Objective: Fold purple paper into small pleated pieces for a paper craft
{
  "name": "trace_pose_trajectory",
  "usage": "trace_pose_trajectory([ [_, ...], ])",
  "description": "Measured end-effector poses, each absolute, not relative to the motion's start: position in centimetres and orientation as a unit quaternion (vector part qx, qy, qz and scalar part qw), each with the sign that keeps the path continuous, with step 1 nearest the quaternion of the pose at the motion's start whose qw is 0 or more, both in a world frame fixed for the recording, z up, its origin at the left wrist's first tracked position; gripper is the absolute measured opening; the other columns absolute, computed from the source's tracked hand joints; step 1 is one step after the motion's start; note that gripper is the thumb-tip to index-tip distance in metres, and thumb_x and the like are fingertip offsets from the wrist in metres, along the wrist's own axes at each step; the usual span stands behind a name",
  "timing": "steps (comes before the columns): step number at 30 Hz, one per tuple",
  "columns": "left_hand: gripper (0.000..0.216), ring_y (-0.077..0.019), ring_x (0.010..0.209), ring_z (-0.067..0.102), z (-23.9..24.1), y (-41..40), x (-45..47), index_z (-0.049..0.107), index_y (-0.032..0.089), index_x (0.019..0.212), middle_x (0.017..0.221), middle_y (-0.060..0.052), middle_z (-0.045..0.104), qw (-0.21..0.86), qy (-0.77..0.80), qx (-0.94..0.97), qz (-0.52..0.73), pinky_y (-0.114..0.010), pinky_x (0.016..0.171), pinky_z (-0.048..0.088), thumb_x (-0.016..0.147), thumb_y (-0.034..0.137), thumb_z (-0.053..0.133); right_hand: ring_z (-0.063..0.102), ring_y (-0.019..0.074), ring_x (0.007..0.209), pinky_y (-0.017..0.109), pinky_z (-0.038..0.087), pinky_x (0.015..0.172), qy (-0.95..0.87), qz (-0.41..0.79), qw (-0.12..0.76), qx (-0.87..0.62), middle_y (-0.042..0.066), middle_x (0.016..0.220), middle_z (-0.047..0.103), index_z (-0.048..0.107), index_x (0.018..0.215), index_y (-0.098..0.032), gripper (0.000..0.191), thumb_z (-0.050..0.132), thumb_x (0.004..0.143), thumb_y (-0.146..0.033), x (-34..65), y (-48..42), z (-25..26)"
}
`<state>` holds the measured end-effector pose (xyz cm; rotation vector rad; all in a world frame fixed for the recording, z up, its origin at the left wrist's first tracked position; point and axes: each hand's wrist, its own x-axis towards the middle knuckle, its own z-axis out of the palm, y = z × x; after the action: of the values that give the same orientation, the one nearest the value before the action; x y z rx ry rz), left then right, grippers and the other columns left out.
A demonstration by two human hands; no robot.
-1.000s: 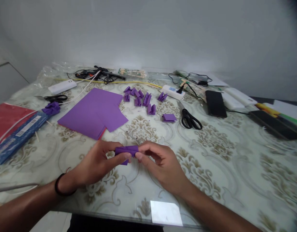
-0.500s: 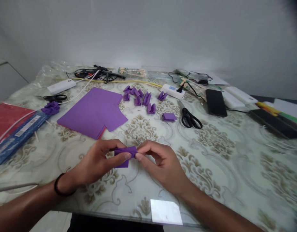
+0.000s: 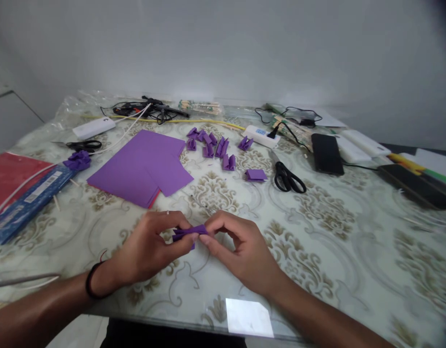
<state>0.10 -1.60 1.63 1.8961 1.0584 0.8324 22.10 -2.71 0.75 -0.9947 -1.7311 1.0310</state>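
The desk (image 3: 353,251) has a glossy, smooth top with a pale patterned cloth under it. The folded piece (image 3: 188,232) at lower centre is matt purple paper, like the flat sheets (image 3: 139,166) at centre left. The scissors (image 3: 288,180) at centre right have black plastic handles. The phone (image 3: 326,153) is glossy black.

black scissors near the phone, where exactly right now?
Head view, right of centre: the black scissors lie flat on the table, just right of a lone folded purple piece and left of the black phone, well beyond both hands.
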Motion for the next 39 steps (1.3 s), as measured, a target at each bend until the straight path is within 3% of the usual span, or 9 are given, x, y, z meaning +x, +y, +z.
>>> trace_pose_trajectory([
  [14, 0.02, -0.0098, 0.058, 0.048, 1.8, -2.2, 0.7, 0.063, 0.02, 0.075, 0.065, 0.006, 0.06, 0.318, 0.41, 0.783, 0.343, -0.024, 0.06, 0.038, 0.092, 0.016, 0.071, 0.063, 0.0161, 0.07, 0.03, 0.049, 0.068, -0.717, 0.367, 0.458, -0.376, 0.0, 0.077, 0.069, 0.067, 0.081, -0.022, 0.019, 0.068, 0.099, -0.019, 21.8, -3.0, 0.8],
  [19, 0.021, -0.0099, 0.06, 0.047, 2.1, -2.0, 0.6, 0.065, 0.019, 0.074, 0.065, 0.006, 0.056, 0.396, 0.429, 0.75, 0.311, -0.022, 0.058, 0.037, 0.095, 0.022, 0.069, 0.064, 0.0166, 0.073, 0.031, 0.049, 0.07, -0.714, 0.384, 0.442, -0.384, 0.001, 0.079, 0.069, 0.069, 0.084, -0.022, 0.018, 0.066, 0.102, -0.021, 22.1, -3.0, 1.1],
  [24, 0.026, -0.0104, 0.061, 0.045, 2.0, -1.8, 0.3, 0.065, 0.018, 0.076, 0.066, 0.006, 0.055, 0.454, 0.433, 0.713, 0.311, -0.023, 0.057, 0.035, 0.099, 0.03, 0.069, 0.064, 0.0178, 0.073, 0.032, 0.048, 0.068, -0.707, 0.409, 0.431, -0.384, 0.002, 0.079, 0.069, 0.071, 0.089, -0.022, 0.026, 0.053, 0.107, -0.026, 22.5, -2.8, 1.6],
  [29, 0.025, -0.0105, 0.063, 0.045, 2.0, -1.9, 0.2, 0.065, 0.018, 0.076, 0.067, 0.005, 0.054, 0.47, 0.434, 0.708, 0.3, -0.023, 0.058, 0.036, 0.098, 0.029, 0.07, 0.063, 0.018, 0.072, 0.033, 0.049, 0.07, -0.696, 0.415, 0.425, -0.403, 0.001, 0.077, 0.069, 0.071, 0.086, -0.022, 0.017, 0.065, 0.101, -0.029, 22.3, -2.8, 1.3],
  [33, 0.025, -0.0106, 0.063, 0.045, 2.0, -1.6, 0.4, 0.064, 0.018, 0.075, 0.067, 0.005, 0.053, 0.495, 0.431, 0.696, 0.29, -0.023, 0.057, 0.035, 0.097, 0.029, 0.069, 0.06, 0.0171, 0.069, 0.032, 0.047, 0.068, -0.689, 0.421, 0.428, -0.407, 0.0, 0.075, 0.066, 0.068, 0.08, -0.022, 0.02, 0.066, 0.1, -0.027, 22.2, -3.0, 1.0],
  [39, 0.028, -0.0138, 0.067, 0.056, 1.9, -0.9, 0.5, 0.071, 0.016, 0.078, 0.073, 0.0, 0.067, 0.58, 0.421, 0.641, 0.276, -0.025, 0.061, 0.043, 0.096, 0.038, 0.069, 0.058, 0.0172, 0.071, 0.03, 0.046, 0.066, -0.619, 0.457, 0.485, -0.415, 0.0, 0.076, 0.06, 0.062, 0.08, -0.023, 0.022, 0.065, 0.1, -0.029, 22.5, -2.8, 0.7],
])
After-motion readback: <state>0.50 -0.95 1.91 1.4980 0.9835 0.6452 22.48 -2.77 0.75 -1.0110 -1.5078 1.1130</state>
